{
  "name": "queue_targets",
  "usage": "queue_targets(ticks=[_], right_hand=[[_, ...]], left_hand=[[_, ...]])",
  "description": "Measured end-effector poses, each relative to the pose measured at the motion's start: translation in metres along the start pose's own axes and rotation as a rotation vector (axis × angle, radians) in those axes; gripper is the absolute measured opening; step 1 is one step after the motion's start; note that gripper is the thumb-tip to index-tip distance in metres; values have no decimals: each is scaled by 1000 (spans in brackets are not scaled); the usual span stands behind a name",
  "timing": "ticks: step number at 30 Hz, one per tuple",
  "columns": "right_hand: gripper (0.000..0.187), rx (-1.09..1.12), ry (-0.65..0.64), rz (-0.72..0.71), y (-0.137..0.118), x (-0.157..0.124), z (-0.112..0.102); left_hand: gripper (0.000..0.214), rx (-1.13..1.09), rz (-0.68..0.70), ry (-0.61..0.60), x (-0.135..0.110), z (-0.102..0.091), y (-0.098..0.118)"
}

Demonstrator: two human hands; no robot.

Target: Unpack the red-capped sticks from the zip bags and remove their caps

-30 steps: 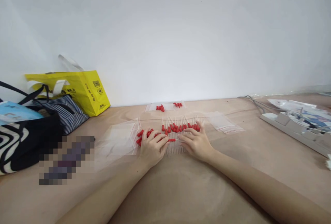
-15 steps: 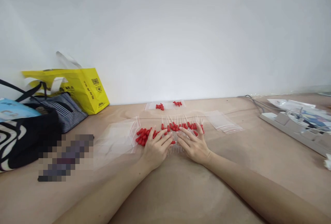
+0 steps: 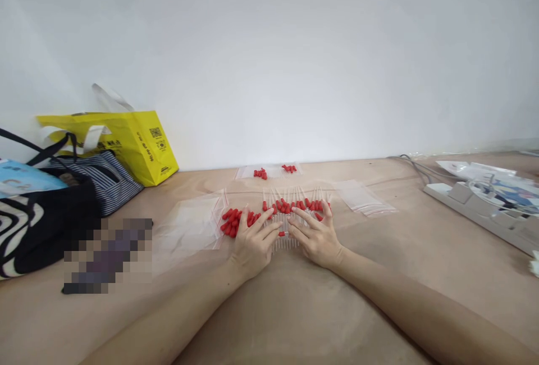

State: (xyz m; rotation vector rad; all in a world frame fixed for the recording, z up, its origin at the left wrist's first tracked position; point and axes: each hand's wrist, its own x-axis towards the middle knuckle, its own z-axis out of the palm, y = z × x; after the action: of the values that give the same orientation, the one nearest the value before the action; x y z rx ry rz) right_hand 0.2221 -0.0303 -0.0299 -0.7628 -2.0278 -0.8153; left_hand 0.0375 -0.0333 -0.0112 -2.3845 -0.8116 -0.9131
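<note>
Many small red capsule-shaped pieces (image 3: 290,206) lie in a loose row on a line of small clear zip bags (image 3: 295,196) in the middle of the tan table (image 3: 295,309). My left hand (image 3: 252,238) lies flat with fingers spread, its tips on a cluster of red pieces (image 3: 231,222) at the row's left end. My right hand (image 3: 316,235) also lies flat with fingers spread, touching the red pieces at the row's right half. Neither hand holds anything.
Further back lies a clear bag with two small heaps of red pieces (image 3: 272,172). Empty clear bags lie left (image 3: 187,227) and right (image 3: 364,196). A yellow bag (image 3: 135,143), a striped bag (image 3: 101,179) and a black bag (image 3: 42,224) stand left. A white power strip (image 3: 480,210) with cables lies right.
Both hands went from curled over the red pieces to flat with fingers spread, and slid slightly forward. More red pieces show at the left end of the row.
</note>
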Motion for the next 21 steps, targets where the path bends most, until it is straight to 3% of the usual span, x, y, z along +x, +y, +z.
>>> queue_targets(ticks=[9,15,18,21], right_hand=[[19,-13,-8,6,0,0,-3],[12,-38,-18,95,4,-5,-6],[12,-78,-61,180,7,-3,-6],[17,-80,-105,289,14,-2,-6]], left_hand=[[25,77,4,-11,2,-5,1],[21,108,-61,-10,-2,-9,-6],[19,107,-185,-31,3,-15,-15],[21,145,-415,-99,10,-26,-37]])
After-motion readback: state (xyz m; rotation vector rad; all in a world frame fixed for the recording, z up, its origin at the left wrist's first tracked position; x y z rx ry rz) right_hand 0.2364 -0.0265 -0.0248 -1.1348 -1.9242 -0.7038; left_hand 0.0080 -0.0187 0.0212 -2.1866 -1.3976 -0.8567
